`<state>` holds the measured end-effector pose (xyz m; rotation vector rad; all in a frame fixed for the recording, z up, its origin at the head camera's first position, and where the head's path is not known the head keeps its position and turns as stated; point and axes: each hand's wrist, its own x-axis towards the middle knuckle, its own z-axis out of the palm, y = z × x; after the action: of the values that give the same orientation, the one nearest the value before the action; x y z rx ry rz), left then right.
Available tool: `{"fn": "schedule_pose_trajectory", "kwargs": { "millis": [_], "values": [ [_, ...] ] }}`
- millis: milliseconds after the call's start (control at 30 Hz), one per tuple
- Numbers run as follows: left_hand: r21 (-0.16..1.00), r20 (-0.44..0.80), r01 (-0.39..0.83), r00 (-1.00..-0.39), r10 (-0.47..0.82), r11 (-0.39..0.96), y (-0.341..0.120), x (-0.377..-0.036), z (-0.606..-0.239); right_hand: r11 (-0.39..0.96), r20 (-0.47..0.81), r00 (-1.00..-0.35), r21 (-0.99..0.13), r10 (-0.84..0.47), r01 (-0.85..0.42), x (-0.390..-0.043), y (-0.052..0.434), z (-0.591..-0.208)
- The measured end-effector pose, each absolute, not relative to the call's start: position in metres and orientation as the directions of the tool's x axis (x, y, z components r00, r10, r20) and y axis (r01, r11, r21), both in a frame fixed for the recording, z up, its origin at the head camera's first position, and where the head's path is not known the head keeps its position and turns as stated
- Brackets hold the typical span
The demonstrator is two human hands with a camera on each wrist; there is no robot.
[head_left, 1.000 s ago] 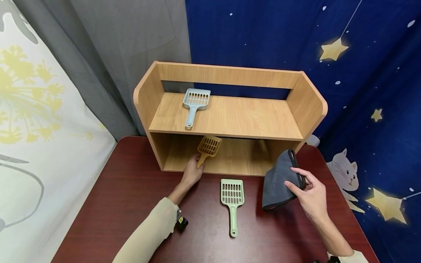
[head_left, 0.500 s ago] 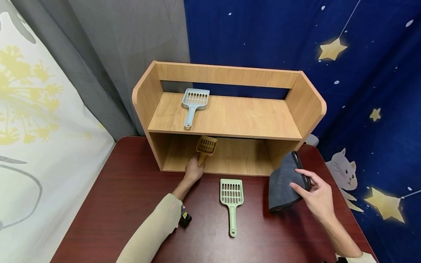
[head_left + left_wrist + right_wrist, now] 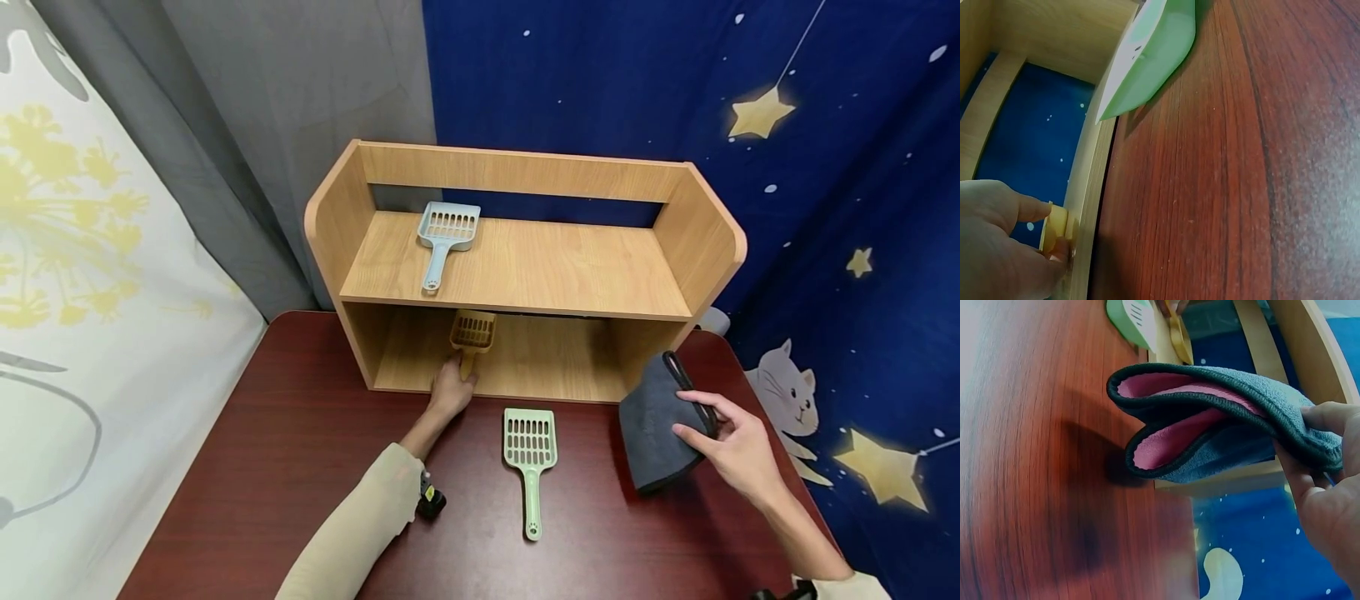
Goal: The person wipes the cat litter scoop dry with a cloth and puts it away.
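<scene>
My left hand (image 3: 452, 388) pinches the handle of a yellow-brown litter scoop (image 3: 473, 331) at the lower shelf, the slotted head lying inward. In the left wrist view, thumb and fingers close around the yellow handle (image 3: 1055, 226) beside the shelf's front edge. My right hand (image 3: 738, 446) holds a folded grey cloth (image 3: 660, 425) by its dark-bound edge, above the table's right side. Pink lining (image 3: 1169, 442) shows between the folds of the cloth in the right wrist view. A green litter scoop (image 3: 530, 467) lies on the table between the hands, handle toward me.
The two-tier wooden shelf (image 3: 517, 305) stands at the back of the dark red table (image 3: 300, 467). On its upper board, toward the left, lies a light blue litter scoop (image 3: 447, 229). Grey and blue curtains (image 3: 600, 75) hang behind.
The yellow-brown scoop has turned from slanting right to nearly straight, its head now slightly left. My right hand has carried the cloth to the right and a little toward me.
</scene>
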<state>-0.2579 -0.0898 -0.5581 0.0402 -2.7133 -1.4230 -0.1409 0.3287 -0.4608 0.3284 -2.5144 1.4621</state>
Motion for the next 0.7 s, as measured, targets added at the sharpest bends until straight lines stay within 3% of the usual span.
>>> {"fn": "schedule_pose_trajectory", "kwargs": {
  "millis": [167,367,467,700],
  "values": [
    [0.809,0.1,0.042,-0.993,-0.067,0.586,-0.091,-0.253,-0.557,0.474,0.298,-0.949,-0.823,-0.106,-0.312,-0.143,0.334,-0.464],
    [0.681,0.398,0.238,-0.914,-0.077,0.692,-0.089,-0.236,-0.557,0.468,0.3,-0.946,-0.823,-0.124,-0.322,-0.146,0.341,-0.465],
    [0.64,0.463,0.316,-0.886,-0.024,0.701,-0.084,-0.22,-0.548,0.469,0.297,-0.945,-0.821,-0.138,-0.326,-0.147,0.345,-0.464],
    [0.663,0.358,0.314,-0.93,0.081,0.68,-0.067,-0.182,-0.538,0.46,0.285,-0.947,-0.827,-0.151,-0.323,-0.148,0.35,-0.467]
  ]
}}
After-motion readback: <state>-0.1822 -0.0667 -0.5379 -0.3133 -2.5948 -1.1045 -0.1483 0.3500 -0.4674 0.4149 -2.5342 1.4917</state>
